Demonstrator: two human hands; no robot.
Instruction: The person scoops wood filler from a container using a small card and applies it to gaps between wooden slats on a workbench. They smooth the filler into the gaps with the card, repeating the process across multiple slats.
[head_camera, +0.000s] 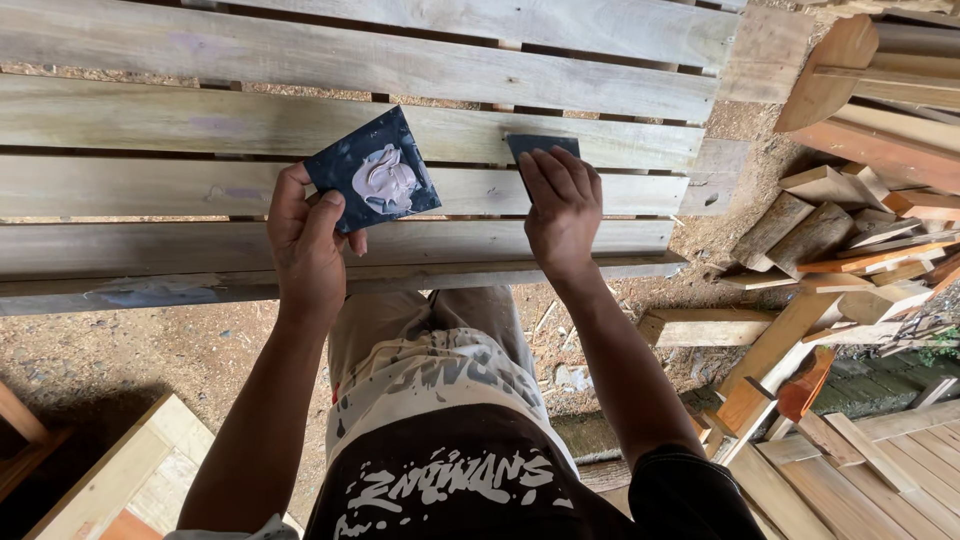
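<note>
Firstly, the grips. Left hand (305, 245) pinches a dark square pad (372, 170) by its lower-left corner, thumb on top, fingers under; grip closed on it, pad tilted face-up. A blob of pale putty (384, 181) sits at the pad's centre. Right hand (562, 210) lies flat, fingers together, pressing a small dark scraper card (540, 147) against the slatted wooden frame (200, 130); grip pressed on the card rather than wrapped round it.

Handling, judged: pad looks thin, light, fairly stiff; corner hold works, but tipping it would let the soft, sticky putty slide. Best kept level, fingers clear of the blob. Card looks thin and slightly flexible; even pressure from the fingertips suits it.

Relative to the frame: pad hovers over its middle slats, card rests on a slat just right of the pad. Open gaps run between slats, where a card edge could catch. Frame's near edge lies just above the person's knees (430, 330). Right of the frame, a heap of timber offcuts (840, 230) crowds the ground; left and far side show open slat surface.
</note>
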